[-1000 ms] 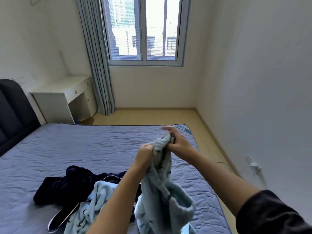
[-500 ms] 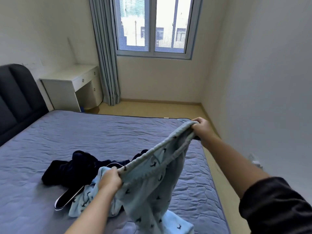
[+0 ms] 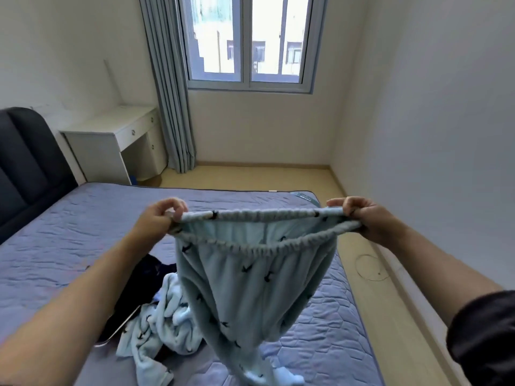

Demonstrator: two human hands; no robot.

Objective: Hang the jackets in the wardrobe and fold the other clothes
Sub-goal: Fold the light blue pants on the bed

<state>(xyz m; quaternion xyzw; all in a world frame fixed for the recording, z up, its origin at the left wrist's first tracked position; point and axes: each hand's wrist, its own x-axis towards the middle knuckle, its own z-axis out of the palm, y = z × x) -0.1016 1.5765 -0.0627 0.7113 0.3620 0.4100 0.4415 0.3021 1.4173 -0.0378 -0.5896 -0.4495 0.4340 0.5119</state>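
Head view. Item: pale blue fleece pyjama trousers (image 3: 250, 280) with a small dark printed motif and an elasticated waistband (image 3: 262, 214). Location: held up in the air over the near right part of the bed (image 3: 69, 218), with the leg ends appearing to reach the mattress at the bottom of the frame. Your left grip (image 3: 158, 218) pinches the waistband's left end and your right grip (image 3: 367, 218) its right end, fingers curled round the fabric and the far band taut between them. Handling, as judged: light, soft, limp, neither slippery nor fragile; the elastic will likely recoil if you let one end go. Best hold: the waistband ends, then the leg hems for folding. Orientation: waist up, legs down, long axis roughly vertical, waistband running left to right, opening gaping toward you. Adjacent: a matching pale blue garment (image 3: 158, 327) and a dark garment (image 3: 147, 274), both crumpled on the bed beside your left forearm.
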